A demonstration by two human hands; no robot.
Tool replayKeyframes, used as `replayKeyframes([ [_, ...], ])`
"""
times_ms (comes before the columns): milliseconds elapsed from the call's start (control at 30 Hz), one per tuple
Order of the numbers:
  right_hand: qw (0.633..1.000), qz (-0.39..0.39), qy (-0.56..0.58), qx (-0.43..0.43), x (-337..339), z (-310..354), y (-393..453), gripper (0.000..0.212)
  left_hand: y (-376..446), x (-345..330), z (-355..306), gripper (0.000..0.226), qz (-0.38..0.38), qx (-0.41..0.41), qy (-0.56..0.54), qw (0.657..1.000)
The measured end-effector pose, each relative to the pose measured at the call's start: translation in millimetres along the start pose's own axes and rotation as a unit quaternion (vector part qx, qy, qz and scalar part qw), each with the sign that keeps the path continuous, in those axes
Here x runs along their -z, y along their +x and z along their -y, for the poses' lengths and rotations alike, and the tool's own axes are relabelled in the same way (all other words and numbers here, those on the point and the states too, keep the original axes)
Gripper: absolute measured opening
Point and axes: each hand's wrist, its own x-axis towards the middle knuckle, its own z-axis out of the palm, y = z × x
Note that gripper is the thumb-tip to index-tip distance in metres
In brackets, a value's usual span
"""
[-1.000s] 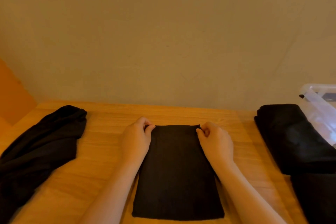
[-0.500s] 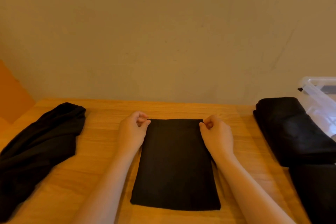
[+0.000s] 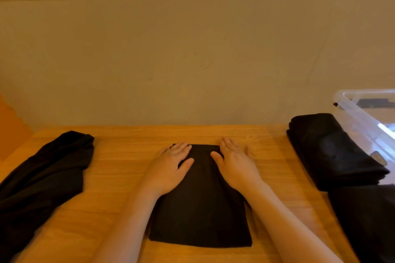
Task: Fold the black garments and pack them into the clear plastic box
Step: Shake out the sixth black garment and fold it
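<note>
A: While both hands lie flat, where is the folded black garment (image 3: 201,209)?
B: Under them on the tabletop (image 3: 119,156). The left hand (image 3: 171,168) and right hand (image 3: 236,165) press its far corners, fingers straight, gripping nothing.
A: And the clear plastic box (image 3: 367,113)?
B: Far right, beside a folded black stack (image 3: 333,151).

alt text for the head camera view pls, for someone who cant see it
Both hands, left hand and right hand, press flat on a folded black garment lying on a wooden table. An unfolded black garment lies at the left; a folded black stack sits beside a clear plastic box at the right.
</note>
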Motion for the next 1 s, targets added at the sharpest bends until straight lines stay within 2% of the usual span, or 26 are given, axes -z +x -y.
replayKeyframes([
  [67,0.999,0.027,-0.022,-0.028,0.7,0.2,1.3,0.065,2.2,-0.8,2.0,0.054,0.032,0.033,0.035,0.998],
  [167,0.998,0.025,-0.013,-0.059,2.6,-1.8,1.9,0.070,5.5,-1.3,0.7,0.059,0.034,0.069,0.062,0.995],
  [267,0.997,0.012,0.042,-0.062,3.7,-3.9,1.7,0.069,7.8,0.4,-1.8,0.062,0.055,0.082,0.050,0.994],
  [333,0.985,-0.013,0.159,-0.062,9.2,-4.9,-3.3,0.064,2.5,8.7,-2.4,0.062,0.072,0.074,-0.012,0.995],
  [400,0.962,-0.042,0.267,-0.040,21.3,-6.4,-19.8,0.060,-18.6,23.7,-2.6,0.059,0.039,0.064,-0.115,0.991],
  [433,0.960,-0.044,0.277,-0.010,29.2,-6.9,-33.1,0.058,-35.5,29.6,-2.8,0.057,0.017,0.050,-0.148,0.988],
  [500,0.970,-0.008,0.235,0.070,39.8,-7.2,-65.9,0.059,-76.4,34.1,-6.4,0.056,0.015,-0.009,-0.142,0.990],
  [600,0.979,0.106,0.069,0.160,38.7,0.0,-115.2,0.080,-128.6,23.0,-17.6,0.066,0.090,-0.072,-0.037,0.993],
  [667,0.975,0.135,-0.019,0.176,29.5,1.4,-130.8,0.085,-141.8,11.5,-17.2,0.066,0.114,-0.058,-0.002,0.992],
  [733,0.978,0.116,-0.045,0.165,21.7,-0.6,-136.2,0.101,-147.6,8.6,-15.2,0.073,0.083,-0.039,-0.010,0.996],
  [767,0.982,0.101,-0.051,0.154,20.1,-1.3,-137.6,0.099,-148.9,8.8,-14.4,0.068,0.065,-0.034,-0.014,0.997],
  [867,0.984,0.061,-0.070,0.152,19.7,-2.1,-143.3,0.054,-153.0,10.7,-17.5,0.057,0.015,-0.037,0.011,0.999],
  [1000,0.987,0.047,-0.014,0.151,28.2,0.3,-155.6,0.046,-162.7,11.4,-24.5,0.060,-0.009,-0.043,0.069,0.997],
])
